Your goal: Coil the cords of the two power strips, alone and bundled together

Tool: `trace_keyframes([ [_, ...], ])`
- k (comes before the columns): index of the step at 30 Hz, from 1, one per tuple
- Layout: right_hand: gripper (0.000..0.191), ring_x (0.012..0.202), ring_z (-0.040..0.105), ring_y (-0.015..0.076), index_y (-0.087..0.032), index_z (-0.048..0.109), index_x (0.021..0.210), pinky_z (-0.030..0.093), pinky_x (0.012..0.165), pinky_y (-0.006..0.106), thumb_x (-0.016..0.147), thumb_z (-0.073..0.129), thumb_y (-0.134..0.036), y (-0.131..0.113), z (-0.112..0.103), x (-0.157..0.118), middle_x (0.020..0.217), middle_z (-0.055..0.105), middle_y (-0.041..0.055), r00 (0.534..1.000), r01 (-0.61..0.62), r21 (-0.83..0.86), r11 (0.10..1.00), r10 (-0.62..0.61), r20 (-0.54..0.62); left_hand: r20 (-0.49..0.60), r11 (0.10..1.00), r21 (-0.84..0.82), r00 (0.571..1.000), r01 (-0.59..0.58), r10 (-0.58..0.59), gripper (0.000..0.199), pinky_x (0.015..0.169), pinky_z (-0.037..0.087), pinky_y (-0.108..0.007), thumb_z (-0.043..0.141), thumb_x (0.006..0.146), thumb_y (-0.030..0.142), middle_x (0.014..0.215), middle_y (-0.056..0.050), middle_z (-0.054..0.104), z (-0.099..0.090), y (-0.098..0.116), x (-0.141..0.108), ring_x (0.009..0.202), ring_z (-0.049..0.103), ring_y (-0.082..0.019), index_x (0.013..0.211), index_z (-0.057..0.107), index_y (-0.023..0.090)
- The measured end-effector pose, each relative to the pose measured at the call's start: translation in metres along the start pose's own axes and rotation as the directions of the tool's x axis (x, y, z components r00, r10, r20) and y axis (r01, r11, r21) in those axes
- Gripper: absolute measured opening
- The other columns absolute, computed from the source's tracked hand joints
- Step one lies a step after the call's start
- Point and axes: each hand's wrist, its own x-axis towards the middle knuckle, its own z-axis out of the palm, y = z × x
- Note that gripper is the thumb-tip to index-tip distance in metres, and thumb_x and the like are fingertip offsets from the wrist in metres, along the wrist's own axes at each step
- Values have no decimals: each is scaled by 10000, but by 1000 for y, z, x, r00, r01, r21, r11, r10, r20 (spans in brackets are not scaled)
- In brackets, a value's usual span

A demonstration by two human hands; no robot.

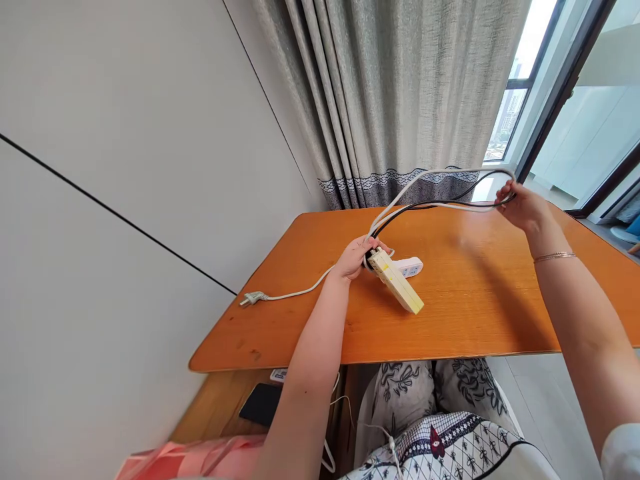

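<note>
My left hand [356, 257] is closed round a bundle of cords beside a yellowed power strip [397, 283], which hangs tilted over the wooden table. From there, white and black cords [425, 203] stretch to the right in a long loop. At the loop's far end, my right hand [523, 203] pinches the cords above the table. Behind the yellowed strip lies a white power strip [410, 267], partly hidden. A white plug [254, 298] rests near the table's left edge, its cord running toward my left hand.
The orange-brown table [450, 327] meets a pale wall [125, 167] on the left and a grey curtain [410, 100] at the back. Below its front edge are a dark flat object [261, 404] and a pink bag-like item [200, 457]. A window stands at right.
</note>
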Motion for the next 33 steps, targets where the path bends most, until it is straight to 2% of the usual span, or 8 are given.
trace_keyframes([
  [10,370,465,240,38,-215,668,896,217,387,193,637,847,-409,61,-55,-38,691,533,-42,979,-82,-327,941,137,149,-176,985,-171,984,5,-36,548,762,567,-293,781,782,599,894,-98,779,12,4,0,839,727,-189,629,462,180],
  [14,347,478,384,62,-198,674,972,336,447,227,758,728,-466,64,-54,-48,761,614,11,990,72,-598,798,16,141,-255,989,-144,965,31,-68,560,653,523,-259,795,741,634,763,-57,748,16,6,3,675,669,-149,635,470,190],
  [16,287,531,503,107,-186,671,1021,426,530,272,874,606,-424,63,-48,-55,849,692,67,971,237,-805,544,-125,202,-285,991,-121,954,64,-96,566,601,493,-253,797,716,659,704,-37,722,18,7,3,599,626,-136,642,478,198],
  [19,287,738,658,204,-165,671,1118,440,610,314,982,465,-312,57,-28,-72,1012,744,135,888,418,-905,-75,-178,425,-308,989,-85,941,121,-141,570,570,470,-261,792,692,692,673,-36,705,22,8,3,579,618,-149,649,496,207],
  [21,294,807,690,238,-155,670,1154,370,562,310,1010,430,-249,50,-6,-89,1057,740,141,863,449,-791,-416,-29,505,-298,988,-64,943,137,-150,583,574,473,-271,796,662,713,670,-42,704,25,8,2,604,642,-172,650,498,212],
  [24,376,781,699,214,-147,667,1193,262,502,305,934,424,-26,38,35,-121,1032,738,112,814,558,-522,-645,305,494,-271,992,-19,954,126,-126,618,585,484,-281,799,606,750,652,-39,695,29,7,0,630,662,-193,647,485,220],
  [29,343,831,694,221,-136,716,1061,252,512,305,900,459,23,15,102,-167,960,737,129,674,708,-252,-659,526,519,-215,991,109,975,75,-50,666,611,492,-278,745,587,825,653,-34,692,38,4,-4,631,648,-178,652,475,220],
  [33,231,700,631,166,-177,735,899,317,578,304,932,538,-61,2,140,-170,867,741,75,399,899,-151,-412,622,674,-71,978,207,997,26,-12,727,604,483,-273,700,546,899,648,-28,681,48,4,-9,617,625,-165,658,477,216],
])
